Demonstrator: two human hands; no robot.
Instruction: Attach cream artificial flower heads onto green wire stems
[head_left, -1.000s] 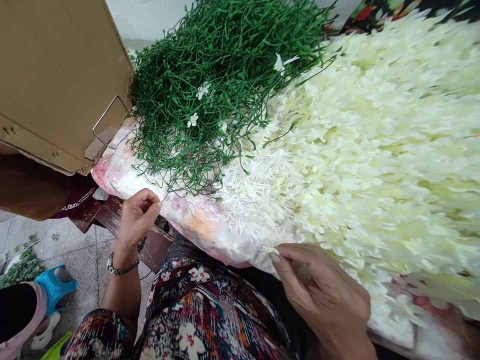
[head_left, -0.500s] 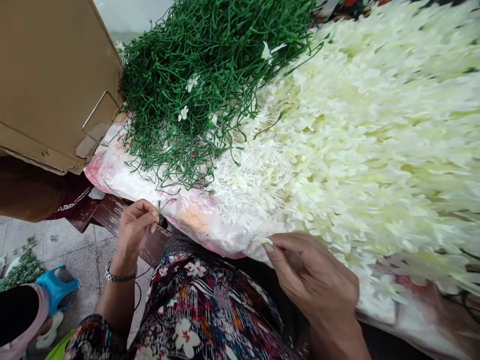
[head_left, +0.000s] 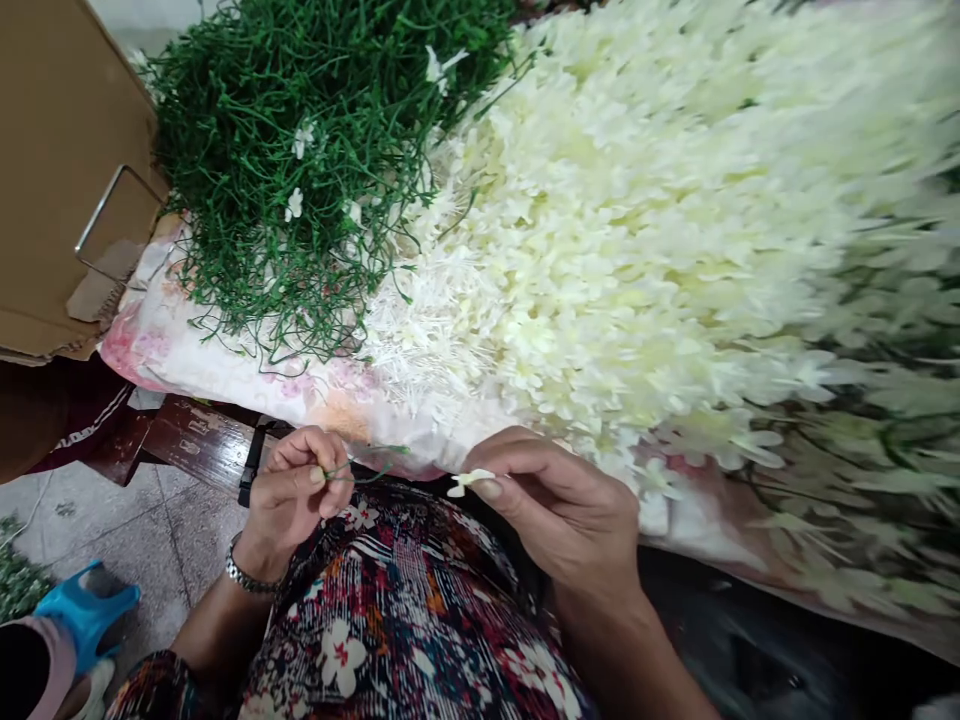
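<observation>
Between thumb and fingers, my left hand [head_left: 300,480] pinches a thin green plastic stem [head_left: 379,462], its forked end pointing right. My right hand [head_left: 559,505] pinches a small white artificial flower [head_left: 471,481] by thumb and forefinger, a short way right of the stem; the two pieces are apart. Both hands are in front of my patterned shirt, at the near edge of the cloth-covered surface [head_left: 247,370]. Beyond them lies a tangled heap of green stems [head_left: 300,170] at the left. A broad pile of pale white-yellow blossoms [head_left: 637,230] spreads to the right.
White thread-like pieces [head_left: 431,335] lie between the two piles. A cardboard box [head_left: 67,150] with a bent metal wire handle [head_left: 112,215] stands at the left. Below left are a wooden bench [head_left: 191,445], a blue stool [head_left: 90,610] and part of another person [head_left: 34,665].
My view has shifted right. My hands have come closer together, the stem now turned toward the right and the white flower more plainly visible at my right fingertips.
</observation>
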